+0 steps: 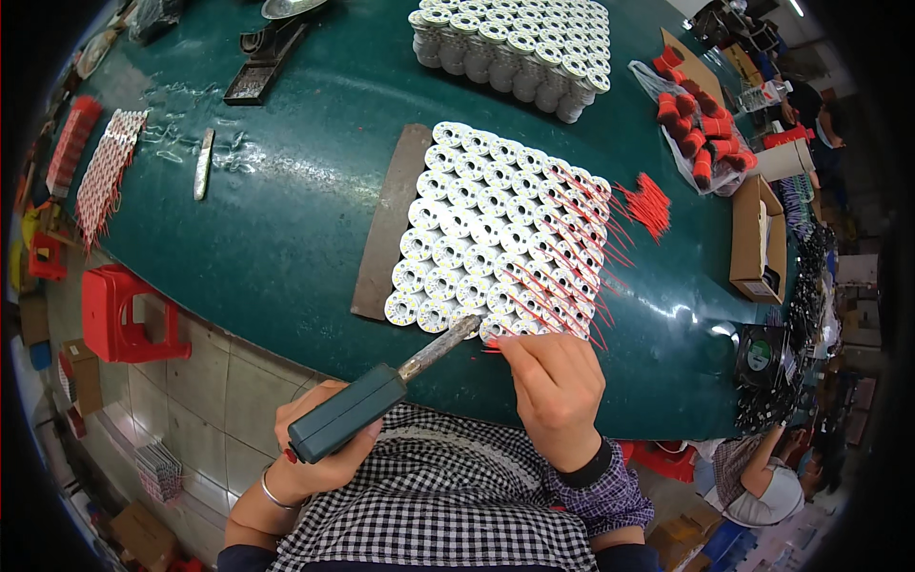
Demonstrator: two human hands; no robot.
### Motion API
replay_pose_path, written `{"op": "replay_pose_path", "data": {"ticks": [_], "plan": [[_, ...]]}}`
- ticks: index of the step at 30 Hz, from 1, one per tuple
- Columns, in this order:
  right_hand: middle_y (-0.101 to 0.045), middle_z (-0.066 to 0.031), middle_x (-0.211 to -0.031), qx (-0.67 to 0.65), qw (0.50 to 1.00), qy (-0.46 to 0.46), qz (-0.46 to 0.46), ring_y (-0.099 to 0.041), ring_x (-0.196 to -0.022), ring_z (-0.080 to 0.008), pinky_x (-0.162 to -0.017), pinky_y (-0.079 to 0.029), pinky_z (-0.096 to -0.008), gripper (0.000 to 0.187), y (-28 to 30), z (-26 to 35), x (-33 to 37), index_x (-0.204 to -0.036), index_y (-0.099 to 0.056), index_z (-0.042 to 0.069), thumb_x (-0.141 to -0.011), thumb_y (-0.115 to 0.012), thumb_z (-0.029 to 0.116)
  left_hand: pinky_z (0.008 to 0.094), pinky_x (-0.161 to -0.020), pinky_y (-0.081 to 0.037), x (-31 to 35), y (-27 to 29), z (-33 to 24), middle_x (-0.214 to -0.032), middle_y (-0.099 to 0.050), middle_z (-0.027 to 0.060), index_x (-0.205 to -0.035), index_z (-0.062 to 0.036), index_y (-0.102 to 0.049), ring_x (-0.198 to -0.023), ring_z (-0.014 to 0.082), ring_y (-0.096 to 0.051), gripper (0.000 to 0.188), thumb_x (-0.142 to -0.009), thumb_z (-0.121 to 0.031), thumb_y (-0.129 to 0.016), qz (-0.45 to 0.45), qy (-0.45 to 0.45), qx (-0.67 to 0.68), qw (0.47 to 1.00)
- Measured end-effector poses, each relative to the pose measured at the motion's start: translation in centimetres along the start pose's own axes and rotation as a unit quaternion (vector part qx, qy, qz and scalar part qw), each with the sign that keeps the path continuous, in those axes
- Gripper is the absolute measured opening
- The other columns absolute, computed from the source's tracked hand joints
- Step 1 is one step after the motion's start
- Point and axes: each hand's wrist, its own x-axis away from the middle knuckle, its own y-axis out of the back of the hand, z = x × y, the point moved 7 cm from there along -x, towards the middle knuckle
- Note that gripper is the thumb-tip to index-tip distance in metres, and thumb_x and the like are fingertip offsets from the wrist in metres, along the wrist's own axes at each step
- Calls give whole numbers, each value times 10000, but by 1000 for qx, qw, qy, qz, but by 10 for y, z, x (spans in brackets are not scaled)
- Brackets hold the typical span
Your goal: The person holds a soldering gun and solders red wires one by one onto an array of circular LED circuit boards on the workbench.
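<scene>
My left hand grips a dark green soldering gun, its worn metal tip angled up to the near edge of a block of round white LED boards. Thumb and finger pinched, my right hand holds a short red wire against a board in the nearest row, close beside the tip. Thin red wires stick out from the boards on the right part of the block. A loose pile of red wires lies to the right of it.
A taller stack of white LED pieces stands at the back. Left are a brown strip, a metal blade and a black tray. Red-and-black parts and a cardboard box sit right. Another person works at lower right.
</scene>
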Motion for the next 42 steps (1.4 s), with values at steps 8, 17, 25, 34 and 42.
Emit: {"op": "replay_pose_path", "data": {"ticks": [8, 17, 25, 34, 42], "plan": [[-668, -80, -957, 14, 999, 9, 31, -641, -858, -239, -781, -509, -379, 268, -10, -1, 3, -1028, -709, -6, -769, -665, 50, 319, -654, -575, 0, -6, -5, -876, -710, 148, -906, 55, -705, -741, 259, -721, 220, -707, 21, -793, 16, -35, -19, 999], [-660, -65, -895, 27, 1000, 2, 11, -638, -805, -238, -698, -492, -365, 277, -9, 2, -1, -975, -720, 19, -707, -693, -44, 320, -642, -565, 2, -6, -1, -847, -697, 149, -888, 54, -704, -730, 263, -714, 212, -696, 25, -790, 25, -1, -4, 1000], [-656, -63, -887, 29, 999, 1, 12, -635, -798, -236, -697, -491, -364, 264, -10, 3, -2, -969, -722, 21, -714, -693, -41, 305, -601, -552, 5, -2, -3, -833, -695, 132, -875, 45, -710, -692, 246, -704, 197, -714, -7, -809, 9, -37, -25, 999], [-668, -54, -925, 37, 999, -11, -11, -644, -848, -221, -746, -498, -368, 233, 0, -1, -8, -998, -719, 15, -765, -708, 19, 300, -644, -571, -2, 2, -4, -905, -728, 150, -948, 43, -718, -741, 232, -730, 228, -747, -18, -806, -6, -11, -7, 1000], [-687, -61, -918, 35, 998, -33, -37, -648, -810, -221, -713, -496, -355, 225, -6, -14, -13, -994, -723, 12, -770, -709, -11, 305, -674, -577, -9, -4, 2, -956, -729, 158, -1004, 54, -718, -779, 241, -734, 263, -754, 8, -787, 17, 23, -1, 1000]]}}
